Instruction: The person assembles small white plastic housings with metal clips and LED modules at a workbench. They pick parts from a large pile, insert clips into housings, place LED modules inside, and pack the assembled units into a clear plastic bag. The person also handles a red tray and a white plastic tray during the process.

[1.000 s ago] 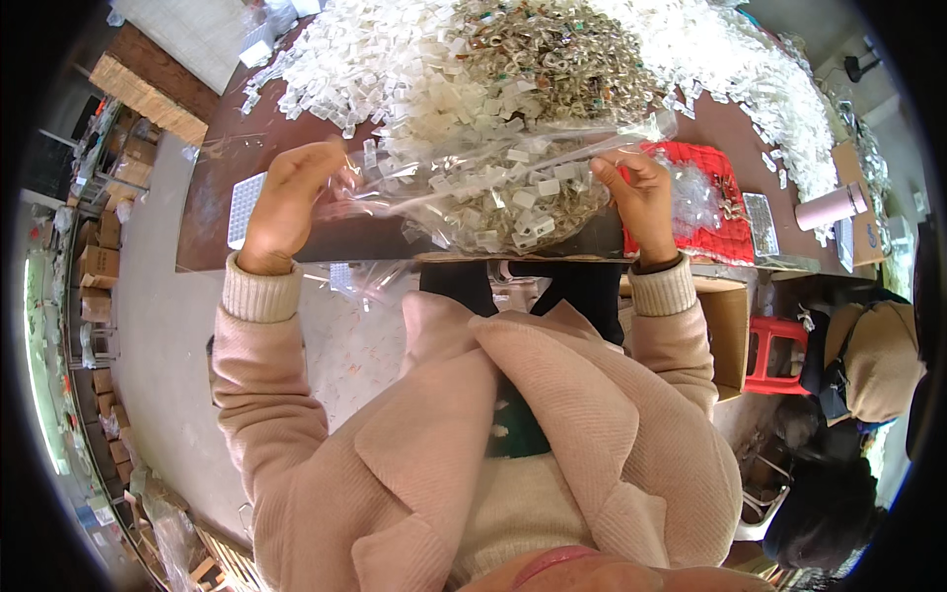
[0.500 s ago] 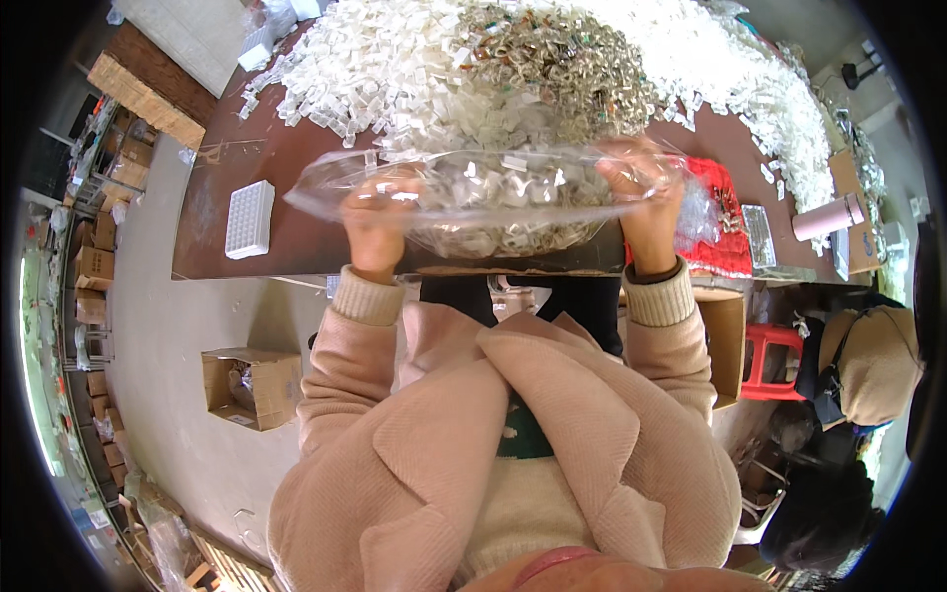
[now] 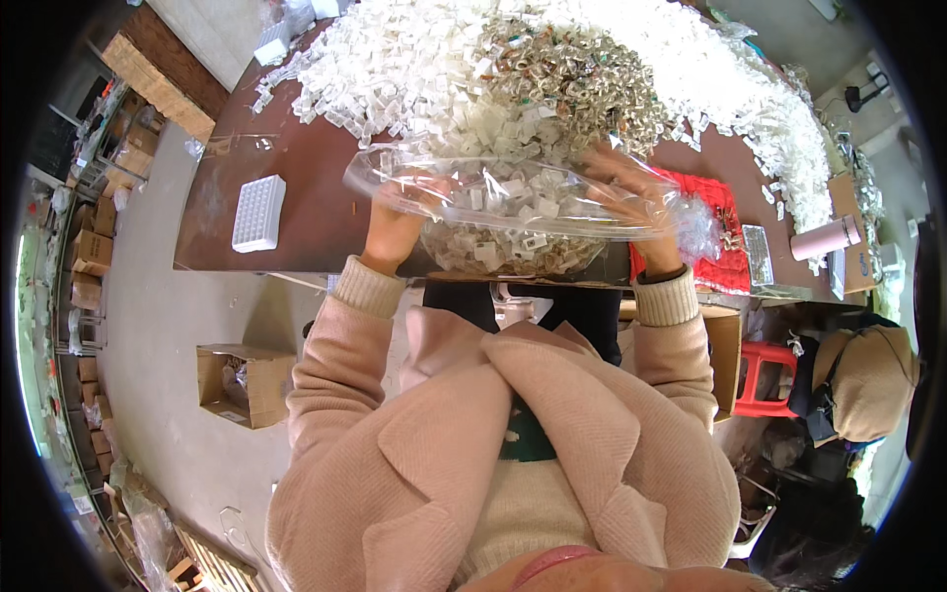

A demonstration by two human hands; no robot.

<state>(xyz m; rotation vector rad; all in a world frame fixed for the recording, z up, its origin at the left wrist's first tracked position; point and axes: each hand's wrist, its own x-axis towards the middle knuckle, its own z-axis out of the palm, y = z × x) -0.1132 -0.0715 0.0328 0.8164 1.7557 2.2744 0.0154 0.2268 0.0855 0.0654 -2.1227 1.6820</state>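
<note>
A clear plastic bag (image 3: 513,255), bulging with small translucent plastic pieces, sits at the table's near edge in front of me. Its wide mouth is raised and stretched sideways. My left hand (image 3: 412,202) has its fingers closed on the left part of the mouth. At the right side, my right hand (image 3: 631,192) lies against the film with its fingers stretched out and a little apart. The film partly covers both hands and glints over them. Just beyond the bag rises a heap of the same translucent pieces (image 3: 424,74), with small metallic-looking parts (image 3: 582,79) piled on it.
On the brown table (image 3: 326,197) stand a white gridded tray (image 3: 258,214) at left and, at right, a red cloth or bag (image 3: 720,266) with metal bits and a pink bottle (image 3: 827,238). A cardboard box (image 3: 247,387) and a red stool (image 3: 766,380) stand on the floor.
The bag's mouth has shifted right and looks less flat, showing more of the pieces inside. My left hand moved right with it. My right hand's fingers have straightened out from a curled hold.
</note>
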